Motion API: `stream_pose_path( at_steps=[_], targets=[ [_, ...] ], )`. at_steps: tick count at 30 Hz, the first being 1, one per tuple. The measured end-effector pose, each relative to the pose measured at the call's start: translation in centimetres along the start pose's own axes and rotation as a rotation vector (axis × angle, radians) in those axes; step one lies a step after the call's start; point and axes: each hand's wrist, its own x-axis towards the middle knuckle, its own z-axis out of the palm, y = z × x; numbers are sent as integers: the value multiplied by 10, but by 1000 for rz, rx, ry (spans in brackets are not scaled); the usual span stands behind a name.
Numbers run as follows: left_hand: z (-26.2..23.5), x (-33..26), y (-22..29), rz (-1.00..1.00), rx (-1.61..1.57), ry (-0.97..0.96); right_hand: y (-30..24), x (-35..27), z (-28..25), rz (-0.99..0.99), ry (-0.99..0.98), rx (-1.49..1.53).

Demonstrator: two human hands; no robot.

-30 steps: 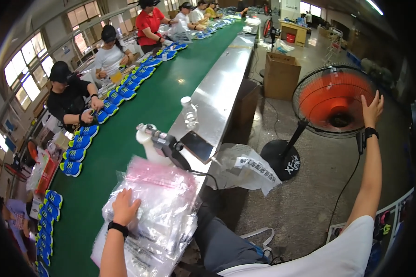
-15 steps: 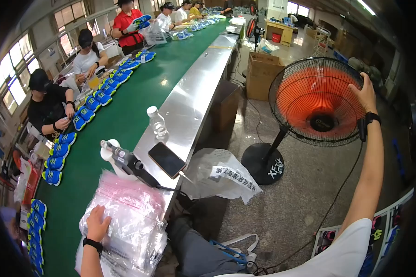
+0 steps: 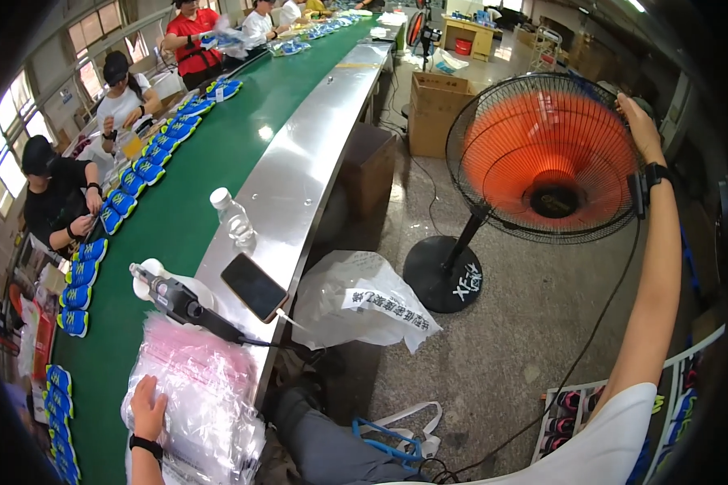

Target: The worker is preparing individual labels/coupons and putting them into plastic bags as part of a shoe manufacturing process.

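Observation:
My left hand (image 3: 148,411) lies with its fingers stretched out on a stack of clear plastic bags (image 3: 198,404) with pink top strips, at the near end of the table. Out to the right, my right hand (image 3: 641,125) grips the upper right rim of a standing fan (image 3: 542,158). The fan has a black wire cage and orange blades, and its round black base (image 3: 442,275) stands on the floor. Just beyond the bags, a grey and black handheld tool (image 3: 178,299) with a cord rests on a white round holder (image 3: 150,279).
A phone (image 3: 255,286) on a white cable and a clear bottle (image 3: 233,220) sit on the metal table edge (image 3: 299,153). Blue shoes (image 3: 123,200) line the green belt (image 3: 243,145), with co-workers beyond. A plastic sack (image 3: 364,299), carton (image 3: 438,113) and shoe rack (image 3: 554,404) stand rightward.
My view has shifted, so the table things sit further left. My right hand's thumb no longer shows over the front of the fan's cage. My left hand stays on the bags.

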Motion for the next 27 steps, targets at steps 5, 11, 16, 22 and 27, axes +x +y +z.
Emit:
stream_pose_path(
  at_steps=[5, 11, 16, 22, 27],
  targets=[
    [0, -3, 2, -19, 47, 14, 13, 11, 2, -51, -151, 295],
    [2, -2, 2, -17, 61, 1, 25, 9, 2, -37, -132, 339],
    [-2, -3, -1, -55, 39, -34, 53, -9, 1, -66, 67, 434],
    [-11, -17, 9, -34, -87, 156, 213, -110, 42, 713, 469, 897],
    [-26, -43, 25, -80, 50, 256, 264, -209, 230, 1036, 343, 1402]
  ],
)
